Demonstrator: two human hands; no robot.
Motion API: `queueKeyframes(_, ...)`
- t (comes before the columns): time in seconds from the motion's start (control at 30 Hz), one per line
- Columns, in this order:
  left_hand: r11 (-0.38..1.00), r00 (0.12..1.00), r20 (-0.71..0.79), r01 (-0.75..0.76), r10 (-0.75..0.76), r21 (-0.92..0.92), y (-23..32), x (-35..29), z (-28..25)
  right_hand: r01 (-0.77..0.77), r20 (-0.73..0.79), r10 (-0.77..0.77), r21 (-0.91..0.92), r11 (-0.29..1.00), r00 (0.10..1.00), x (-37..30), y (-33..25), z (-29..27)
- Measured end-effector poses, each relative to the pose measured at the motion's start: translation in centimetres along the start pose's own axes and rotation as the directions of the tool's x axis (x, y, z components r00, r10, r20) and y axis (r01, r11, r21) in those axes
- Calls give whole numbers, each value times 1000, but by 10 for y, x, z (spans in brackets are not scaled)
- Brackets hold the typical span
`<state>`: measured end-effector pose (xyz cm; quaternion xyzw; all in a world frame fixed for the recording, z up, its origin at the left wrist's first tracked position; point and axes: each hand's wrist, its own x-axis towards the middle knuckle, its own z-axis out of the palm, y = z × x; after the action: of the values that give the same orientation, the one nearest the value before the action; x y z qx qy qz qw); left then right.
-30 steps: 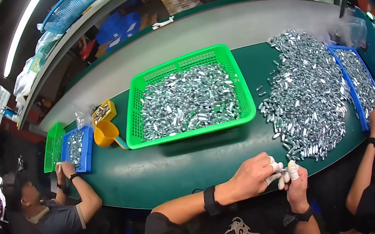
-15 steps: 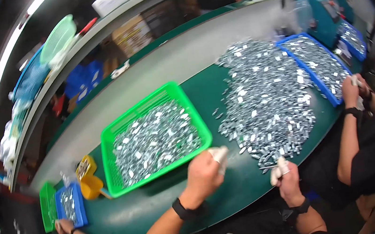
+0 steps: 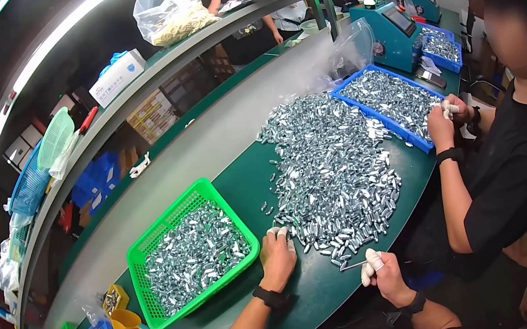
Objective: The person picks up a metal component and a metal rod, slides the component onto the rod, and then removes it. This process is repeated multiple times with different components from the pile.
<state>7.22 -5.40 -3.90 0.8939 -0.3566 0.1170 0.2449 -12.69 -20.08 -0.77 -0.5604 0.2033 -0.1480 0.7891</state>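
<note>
Though apart, right hand (image 3: pixel 388 276) around one thin rod (image 3: pixel 354 265), left hand (image 3: pixel 278 258), grip unclear, at one metal-piece heap (image 3: pixel 331 169).

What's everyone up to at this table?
A person's left hand, fingertips covered in white, is at the left edge of a pile of small metal parts, beside a green basket of similar parts. The right hand holds a thin metal rod. To the right, a co-worker's hands are at a blue tray of parts.
</note>
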Motion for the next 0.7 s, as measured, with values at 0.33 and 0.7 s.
queueKeyframes(0.33, 998, 997, -51, -65, 64, -20, -3, -17, -7, -12, 65, 14, -25, 1000, 998, -2, 2, 15)
queueKeyframes(0.7, 997, 997, 21, -78, 78, 20, 7, -41, -27, 23, 111, -16, -61, 998, 994, -3, 2, 26)
